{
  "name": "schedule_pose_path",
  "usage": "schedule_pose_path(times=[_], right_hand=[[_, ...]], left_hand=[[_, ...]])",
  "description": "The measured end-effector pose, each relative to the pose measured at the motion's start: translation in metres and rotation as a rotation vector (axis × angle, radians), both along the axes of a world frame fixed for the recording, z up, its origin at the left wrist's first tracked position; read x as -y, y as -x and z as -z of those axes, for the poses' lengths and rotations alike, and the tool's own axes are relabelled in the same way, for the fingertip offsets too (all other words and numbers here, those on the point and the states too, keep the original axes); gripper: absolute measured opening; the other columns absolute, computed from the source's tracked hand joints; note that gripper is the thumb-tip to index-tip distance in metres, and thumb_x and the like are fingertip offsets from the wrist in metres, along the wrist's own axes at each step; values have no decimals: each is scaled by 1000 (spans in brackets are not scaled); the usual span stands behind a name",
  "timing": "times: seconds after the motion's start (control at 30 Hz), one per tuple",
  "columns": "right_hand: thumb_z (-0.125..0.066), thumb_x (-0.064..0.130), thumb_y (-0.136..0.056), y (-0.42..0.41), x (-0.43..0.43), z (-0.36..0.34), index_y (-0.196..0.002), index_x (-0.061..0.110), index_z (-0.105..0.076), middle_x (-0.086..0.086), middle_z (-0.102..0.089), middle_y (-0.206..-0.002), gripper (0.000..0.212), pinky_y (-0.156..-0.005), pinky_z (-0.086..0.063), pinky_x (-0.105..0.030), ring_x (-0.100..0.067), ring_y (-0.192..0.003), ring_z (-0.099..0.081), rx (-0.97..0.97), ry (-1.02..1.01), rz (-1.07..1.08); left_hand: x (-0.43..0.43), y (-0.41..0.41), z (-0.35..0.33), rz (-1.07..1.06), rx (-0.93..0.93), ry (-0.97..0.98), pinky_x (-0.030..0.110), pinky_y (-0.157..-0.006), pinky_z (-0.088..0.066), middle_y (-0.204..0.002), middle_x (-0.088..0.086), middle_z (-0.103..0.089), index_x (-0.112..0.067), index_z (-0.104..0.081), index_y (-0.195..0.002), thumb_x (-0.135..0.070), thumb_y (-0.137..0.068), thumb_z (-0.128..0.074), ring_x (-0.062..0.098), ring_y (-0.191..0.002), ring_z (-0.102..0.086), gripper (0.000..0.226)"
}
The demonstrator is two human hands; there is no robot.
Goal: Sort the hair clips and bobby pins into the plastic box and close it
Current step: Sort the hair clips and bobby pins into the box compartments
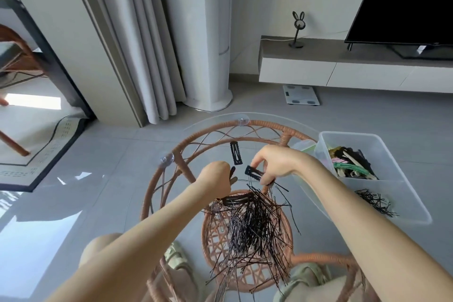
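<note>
At right hand, black clip, long axis diagonal

Heaped black bobby pins; black hair clip pinched; open plastic box rightward

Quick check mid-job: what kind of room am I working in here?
Most likely a home living room: a television stands on a low cabinet, beside floor-length curtains and a glass-topped rattan table.

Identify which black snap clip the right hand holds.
The slanted clip, pinched by the right hand; the clip farther back lies untouched on the glass.
</note>
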State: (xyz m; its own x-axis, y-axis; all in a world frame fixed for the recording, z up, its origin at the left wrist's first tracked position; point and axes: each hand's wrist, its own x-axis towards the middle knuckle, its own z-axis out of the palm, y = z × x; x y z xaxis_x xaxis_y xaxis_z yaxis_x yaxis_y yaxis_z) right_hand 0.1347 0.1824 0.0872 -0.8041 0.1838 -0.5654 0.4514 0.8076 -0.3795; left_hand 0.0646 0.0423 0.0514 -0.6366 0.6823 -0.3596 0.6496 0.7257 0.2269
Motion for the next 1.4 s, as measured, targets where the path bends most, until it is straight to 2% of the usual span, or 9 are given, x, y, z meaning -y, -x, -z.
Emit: schedule_pose_path(times=[0.13,0.27,0.47,0.53,0.63,0.83,0.97,1.2,1.4], right_hand=[[-62,-5,-77,-8,-3,-13,-117,18,-58,-4,-70,-98,46,-70,-53,-29,-19,-80,-69,27,11,-53],[-46,-11,-76,-6,-9,-18,-86,23,-66,-5,-67,-94,40,-66,-46,-32,-18,-80,-66,-116,-47,75],[-57,-7,-79,47,4,28,-106,-4,-61,-13,-62,-110,28,-69,-56,-37,-28,-92,-63,-453,198,661],[-66,2,-75,62,14,40,-81,-4,-61,-10,-61,-81,10,-57,-53,-35,-23,-68,-60,-410,160,686],[-68,13,-73,77,25,52,-56,11,-37,-6,-47,-64,35,-40,-25,-22,-21,-58,-45,-361,-42,630],[-59,12,-81,77,41,57,-57,13,-38,-3,-47,-62,32,-42,-24,-20,-26,-66,-50,-374,-180,558],[-65,17,-79,30,38,30,-70,15,-62,-4,-66,-72,10,-53,-39,-26,-23,-71,-59,-671,-52,602],[-73,10,-70,-98,-62,-14,-86,11,-69,-8,-68,-77,16,-78,-53,-46,-26,-75,-64,-904,-69,879],[-71,6,-74,-127,-118,-8,-93,4,-71,-18,-70,-93,19,-74,-48,-34,-25,-84,-63,-733,-50,920]], left_hand=[[8,5,6,-47,80,-53,20,-40,-28,-52,1,-37,-11,-34,-52,-18,-92,-48,12,-45,-36,43],[20,16,1,-107,137,-190,16,-35,-29,-48,2,-44,-9,-39,-50,-32,-94,-46,13,-40,-38,51],[39,33,-7,-363,270,-531,42,-70,-58,-77,20,-73,3,-65,-78,-23,-83,-62,37,-71,-69,27],[46,36,-9,-428,303,-604,48,-78,-57,-82,21,-73,3,-67,-84,-16,-80,-65,36,-77,-70,19],[55,37,-11,-493,312,-691,50,-80,-56,-84,22,-72,2,-66,-84,-11,-79,-66,35,-77,-70,14],[62,36,-19,-566,319,-818,40,-72,-58,-76,17,-73,-2,-66,-82,-10,-80,-66,25,-67,-72,8],[49,25,-30,-558,388,-933,18,-58,-58,-73,11,-72,-4,-68,-85,-9,-82,-66,16,-61,-71,6],[-50,-30,-53,-291,565,-996,42,-73,-60,-74,16,-69,-11,-64,-69,-6,-80,-67,28,-70,-72,12],[-166,-73,-59,151,204,-661,28,-62,-42,-74,10,-62,-7,-65,-77,-21,-80,-65,28,-73,-59,14]])
